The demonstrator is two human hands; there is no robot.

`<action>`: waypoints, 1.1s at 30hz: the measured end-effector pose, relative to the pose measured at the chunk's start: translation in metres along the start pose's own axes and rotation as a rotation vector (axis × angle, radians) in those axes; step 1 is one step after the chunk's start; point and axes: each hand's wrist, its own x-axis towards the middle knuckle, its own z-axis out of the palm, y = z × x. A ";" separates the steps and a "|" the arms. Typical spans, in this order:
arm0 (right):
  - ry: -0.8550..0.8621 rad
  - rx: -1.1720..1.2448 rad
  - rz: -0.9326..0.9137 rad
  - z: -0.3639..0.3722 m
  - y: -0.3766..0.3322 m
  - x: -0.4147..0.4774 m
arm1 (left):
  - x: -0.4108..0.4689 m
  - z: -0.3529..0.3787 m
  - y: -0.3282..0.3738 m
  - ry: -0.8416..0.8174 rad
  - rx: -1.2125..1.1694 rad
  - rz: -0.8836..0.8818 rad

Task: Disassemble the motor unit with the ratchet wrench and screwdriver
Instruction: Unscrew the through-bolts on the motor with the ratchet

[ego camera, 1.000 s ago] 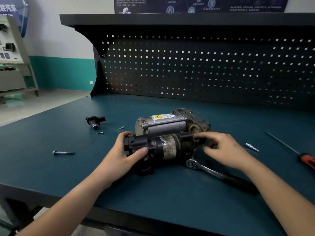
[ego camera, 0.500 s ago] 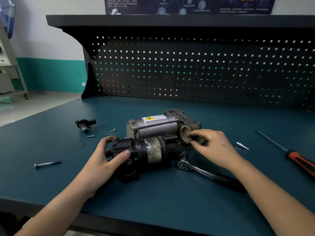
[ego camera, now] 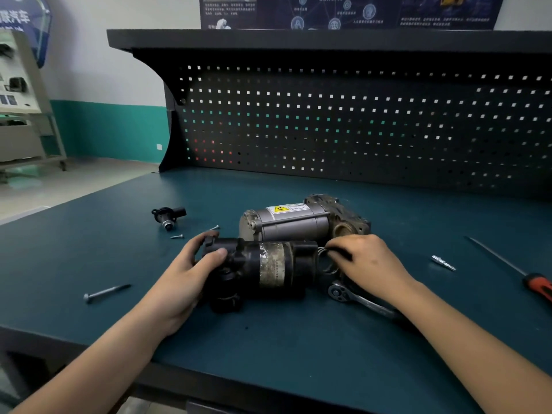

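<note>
The motor unit lies mid-bench in two parts. A grey motor housing with a yellow warning label sits behind a black cylinder. My left hand grips the cylinder's left end, thumb on top. My right hand is at its right end, fingertips curled onto a wire spring that shows in the gap there. The ratchet wrench lies on the bench under my right wrist, its handle partly hidden. The red-handled screwdriver lies at the far right.
A long bolt lies to the left. A small black fitting and two small screws sit behind my left hand. A metal bit lies right of my right hand. A pegboard backs the bench.
My right hand has dropped from the housing's round opening to the right end of the black cylinder. The left hand keeps its grip on the cylinder.
</note>
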 end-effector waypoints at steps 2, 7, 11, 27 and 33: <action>0.066 0.056 -0.002 -0.001 0.000 -0.001 | 0.003 -0.002 0.001 -0.010 -0.025 -0.027; 0.127 0.181 0.047 -0.003 -0.006 -0.002 | 0.002 -0.003 0.001 -0.001 -0.049 -0.031; 0.112 0.206 0.077 -0.002 -0.007 -0.003 | 0.005 -0.001 0.000 0.069 -0.078 -0.030; 0.293 0.959 0.318 -0.007 -0.027 -0.011 | 0.027 -0.040 0.068 0.265 -0.113 0.122; 0.141 1.351 0.285 -0.006 -0.077 -0.008 | 0.051 -0.130 0.080 0.447 0.068 -0.042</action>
